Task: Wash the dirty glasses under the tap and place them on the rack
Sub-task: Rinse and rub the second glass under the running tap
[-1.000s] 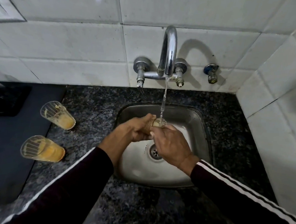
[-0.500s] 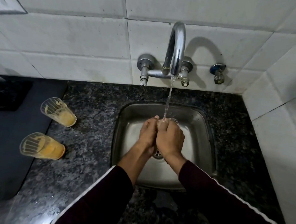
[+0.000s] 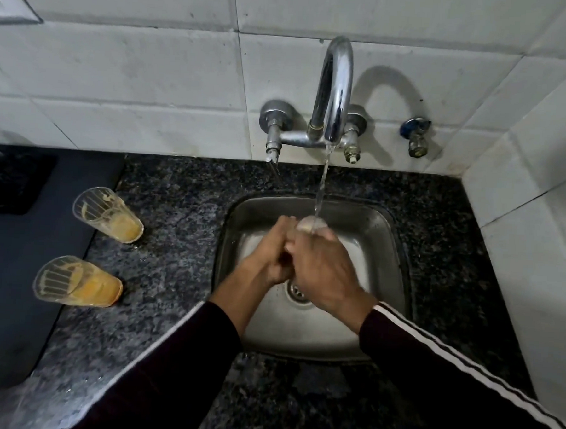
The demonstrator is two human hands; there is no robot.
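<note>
Both hands wrapped round one glass, right under the running tap!

The left hand and right hand press together over the sink, each grip closed round the glass; only its wet rim end peeks out at 12 o'clock of the knuckles, catching the water stream from the tap. The glass looks pale and blurred, mostly hidden by fingers. Both forearms angle in from 6 o'clock, dark sleeves pushed back from the wrists. Out at 9 o'clock, two dirty glasses with orange residue stand on the granite tabletop beside a dark mat.
</note>
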